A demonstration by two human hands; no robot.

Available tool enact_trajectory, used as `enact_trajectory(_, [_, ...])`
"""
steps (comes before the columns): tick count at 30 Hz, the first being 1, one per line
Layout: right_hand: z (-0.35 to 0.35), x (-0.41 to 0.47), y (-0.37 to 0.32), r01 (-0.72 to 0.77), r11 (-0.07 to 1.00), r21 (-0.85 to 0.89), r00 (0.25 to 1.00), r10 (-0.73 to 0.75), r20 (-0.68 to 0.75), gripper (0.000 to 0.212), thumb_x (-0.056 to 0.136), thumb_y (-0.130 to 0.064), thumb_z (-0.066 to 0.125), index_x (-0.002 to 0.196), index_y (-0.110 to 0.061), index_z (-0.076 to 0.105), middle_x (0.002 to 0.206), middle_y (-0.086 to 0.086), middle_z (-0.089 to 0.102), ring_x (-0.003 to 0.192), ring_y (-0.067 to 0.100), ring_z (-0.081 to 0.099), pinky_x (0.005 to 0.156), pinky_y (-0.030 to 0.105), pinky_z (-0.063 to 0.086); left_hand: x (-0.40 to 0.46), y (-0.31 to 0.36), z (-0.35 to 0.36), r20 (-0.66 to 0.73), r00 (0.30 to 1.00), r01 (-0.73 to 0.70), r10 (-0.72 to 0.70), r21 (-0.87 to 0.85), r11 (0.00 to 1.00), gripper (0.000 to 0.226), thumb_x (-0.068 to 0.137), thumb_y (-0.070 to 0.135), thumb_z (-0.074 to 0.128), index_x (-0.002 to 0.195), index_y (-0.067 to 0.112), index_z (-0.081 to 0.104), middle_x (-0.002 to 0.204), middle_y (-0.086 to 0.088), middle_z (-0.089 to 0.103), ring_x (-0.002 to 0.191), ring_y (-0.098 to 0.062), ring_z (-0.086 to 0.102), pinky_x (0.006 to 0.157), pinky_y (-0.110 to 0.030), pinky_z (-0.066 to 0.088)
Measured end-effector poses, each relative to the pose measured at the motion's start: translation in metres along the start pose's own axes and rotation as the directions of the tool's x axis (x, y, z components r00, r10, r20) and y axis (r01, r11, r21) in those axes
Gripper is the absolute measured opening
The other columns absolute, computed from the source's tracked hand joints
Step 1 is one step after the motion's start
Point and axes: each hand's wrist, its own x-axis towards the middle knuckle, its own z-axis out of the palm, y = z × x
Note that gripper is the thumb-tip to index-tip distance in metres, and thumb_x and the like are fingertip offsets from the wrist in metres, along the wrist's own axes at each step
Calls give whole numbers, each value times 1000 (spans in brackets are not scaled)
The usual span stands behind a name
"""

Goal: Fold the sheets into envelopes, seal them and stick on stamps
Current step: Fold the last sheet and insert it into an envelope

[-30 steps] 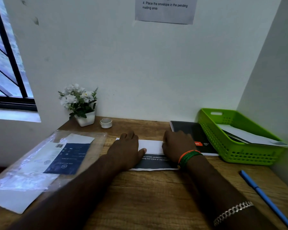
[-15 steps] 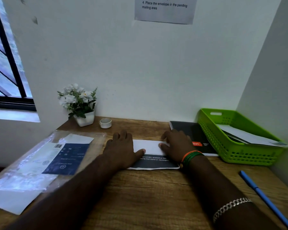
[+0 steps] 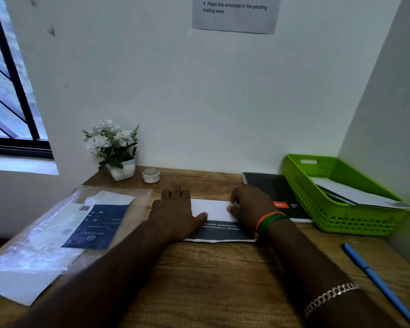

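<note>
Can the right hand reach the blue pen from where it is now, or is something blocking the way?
Probably yes. The right hand rests flat on the folded sheet, holding nothing, and the blue pen lies on bare table to its right, with nothing in between.

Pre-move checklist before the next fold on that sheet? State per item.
1. Both hands on the folded sheet: ok. Left hand and right hand press flat on it, one at each end.
2. Sheet lies flat on the desk: ok where visible; the ends are hidden under the hands.
3. Fold edges aligned: cannot tell, the hands hide the ends.
4. Space around the sheet: ok toward the person; the black notebook lies close on the right.
5. Sealing tape in reach: ok, if the small white roll by the flower pot is tape.
6. Stamps at hand: cannot tell, none visible.
</note>
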Motion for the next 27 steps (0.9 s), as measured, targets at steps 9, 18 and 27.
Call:
enact_trajectory(9, [9,2,10,-15,987,159,999,9,34,29,88,-44,64,108,-24,70,114,2,66,112,24,59,98,39,49,1,-1,2,-14,999,-32,31,-14,999,77,90,74,44,152,28,33,163,-7,24,145,-34,28,110,-54,37])
enact_trajectory(18, [7,3,9,-12,842,539,974,132,-184,26,76,-24,80,68,-30,56,85,-8,65,86,14,60,75,24,41,2,6,4,-162,982,-126,100,-161,979,56,87,62,53,139,48,37,149,6,29,140,-27,28,106,-60,37])
enact_trajectory(27, [1,0,1,85,671,737,985,55,-164,21,73,-10,84,69,-20,66,78,0,69,78,13,63,76,31,50,6,10,-5,-466,868,-371,172,-376,849,12,102,39,54,105,35,66,108,16,66,110,-11,57,106,-52,39])
